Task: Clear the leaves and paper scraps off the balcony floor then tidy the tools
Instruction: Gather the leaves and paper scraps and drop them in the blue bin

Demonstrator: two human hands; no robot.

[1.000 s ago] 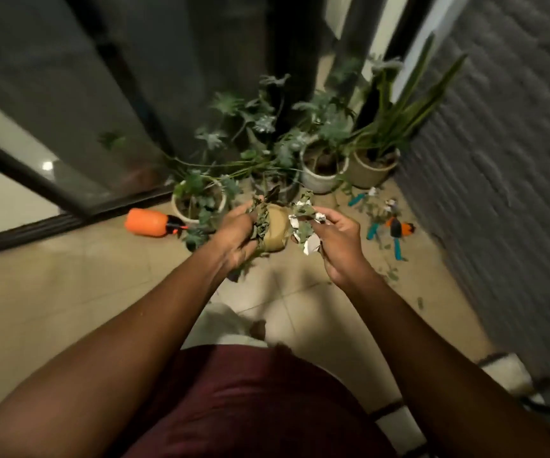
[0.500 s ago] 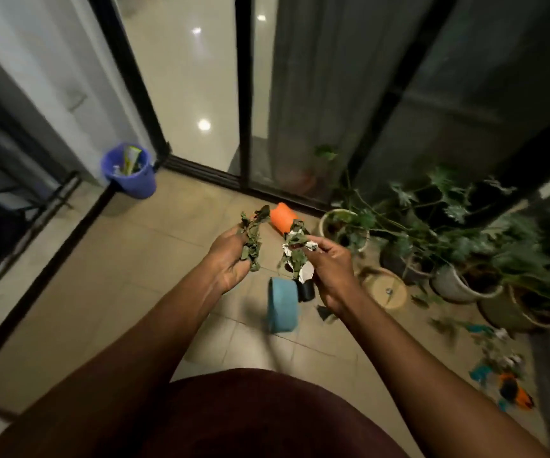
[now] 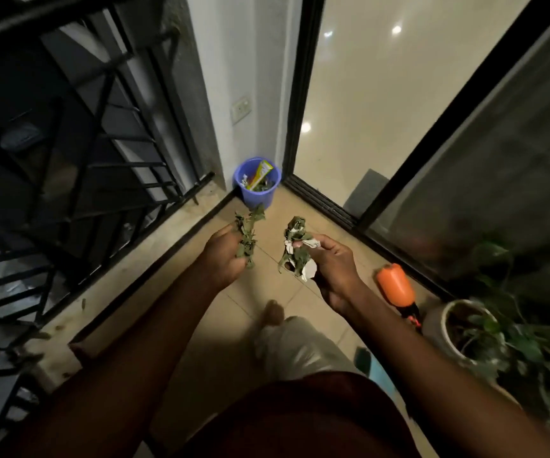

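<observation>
Head view: a sprig of leaves (image 3: 247, 236) is gripped in the left hand (image 3: 224, 256), the fingers curled round its lower part so that the top stands up above the fist. A bundle of leaves and paper scraps (image 3: 295, 252) is pinched in the right hand (image 3: 333, 269), between thumb and curled fingers, with white paper showing at the bottom and middle of the bundle. Both handfuls are held in the air above the balcony floor (image 3: 234, 325), apart from each other and short of the blue bucket (image 3: 257, 198), which stands in the corner ahead and already holds some rubbish. An orange bottle (image 3: 395, 285) lies on the floor to the right, beside a plant pot (image 3: 438, 325); a black railing (image 3: 68, 160) is seen on the left.

The litter is judged to be very light, dry and brittle. It would probably be crumbled by a hard squeeze and shed in bits by a loose one, so a closed handful round the middle of each bunch seems best. The paper is soft and crumpled, and could slip free of the leaves if only the leaf tips were held. Release is best made low over the bucket's mouth.
</observation>
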